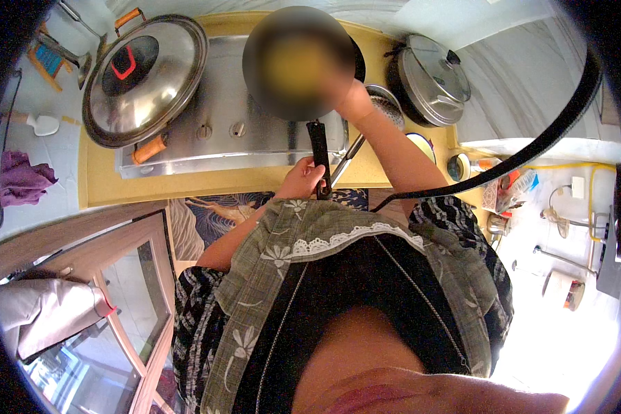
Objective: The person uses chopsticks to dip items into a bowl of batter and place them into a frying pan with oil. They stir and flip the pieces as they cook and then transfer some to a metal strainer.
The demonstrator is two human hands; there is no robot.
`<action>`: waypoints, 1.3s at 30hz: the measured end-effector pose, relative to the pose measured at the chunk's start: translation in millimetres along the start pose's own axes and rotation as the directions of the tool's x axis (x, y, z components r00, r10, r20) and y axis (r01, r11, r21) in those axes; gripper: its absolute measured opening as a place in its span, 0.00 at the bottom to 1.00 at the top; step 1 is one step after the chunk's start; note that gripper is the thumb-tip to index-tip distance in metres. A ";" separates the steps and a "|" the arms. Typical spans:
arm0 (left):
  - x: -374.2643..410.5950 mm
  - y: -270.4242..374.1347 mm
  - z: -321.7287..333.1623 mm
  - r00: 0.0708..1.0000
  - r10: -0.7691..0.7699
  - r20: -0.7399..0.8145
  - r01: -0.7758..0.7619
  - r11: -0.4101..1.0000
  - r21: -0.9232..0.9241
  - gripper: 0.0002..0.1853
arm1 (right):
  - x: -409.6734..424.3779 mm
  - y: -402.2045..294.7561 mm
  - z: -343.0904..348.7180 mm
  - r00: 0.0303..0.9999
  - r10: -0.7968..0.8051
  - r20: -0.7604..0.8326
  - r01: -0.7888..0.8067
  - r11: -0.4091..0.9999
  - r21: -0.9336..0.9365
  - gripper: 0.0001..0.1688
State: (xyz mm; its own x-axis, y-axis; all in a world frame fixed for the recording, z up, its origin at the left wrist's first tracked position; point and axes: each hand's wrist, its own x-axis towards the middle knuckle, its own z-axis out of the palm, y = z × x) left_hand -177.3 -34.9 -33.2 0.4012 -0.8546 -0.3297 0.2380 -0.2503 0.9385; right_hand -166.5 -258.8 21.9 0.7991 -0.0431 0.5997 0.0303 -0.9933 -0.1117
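Note:
A black frying pan (360,59) stands on the right part of a stainless steel gas stove (186,139). A round blur covers most of the pan; something yellow shows through it, too unclear to name. My left hand (301,180) grips the end of the pan's black handle (318,142), close to the counter's front edge. Over the right side of the pan reaches my right hand (354,103). Its fingers are lost in the blur, so what they hold cannot be told. Just right of the pan handle lies a long metal and black handle (348,158), apparently that of a perforated metal strainer (385,106).
A large wok with a domed metal lid (173,72) covers the stove's left side. Right of the stove stands a lidded steel pot (429,83), with a bowl (422,145) nearer me. A black cable or strap (528,150) arcs across the right. Cabinet doors (134,269) are at lower left.

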 end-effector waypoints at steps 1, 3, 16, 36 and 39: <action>1.2 0.3 -0.2 1.000 -0.002 0.007 0.002 1.000 0.013 0.23 | -3.2 -5.9 -3.6 1.000 -0.028 0.002 0.028 1.000 -0.009 0.08; 3.8 -1.1 -1.2 1.000 -0.002 0.027 0.001 1.000 0.020 0.23 | -5.3 -18.5 -12.4 0.990 0.009 0.139 -0.003 0.999 -0.048 0.07; -2.2 13.0 -2.0 0.999 -0.012 0.036 0.011 1.000 0.011 0.17 | 24.8 -26.1 -25.0 0.800 0.600 -0.009 -0.507 0.685 0.524 0.11; 27.6 -28.9 -1.4 0.996 0.007 0.083 0.008 0.985 -0.173 0.20 | 14.8 41.2 -15.1 0.501 0.813 0.298 -0.500 -0.010 0.866 0.18; 32.2 -35.8 -5.8 0.999 0.014 0.053 -0.002 0.977 -0.214 0.22 | 10.3 47.1 -12.8 0.528 0.790 0.311 -0.483 -0.023 0.876 0.17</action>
State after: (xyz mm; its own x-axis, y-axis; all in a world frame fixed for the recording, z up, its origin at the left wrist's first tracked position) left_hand -167.8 -50.8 -78.0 0.3574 -0.8808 -0.3105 0.4209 -0.1449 0.8954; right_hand -164.5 -307.4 33.0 0.6324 -0.7744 -0.0185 0.1394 0.1372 -0.9807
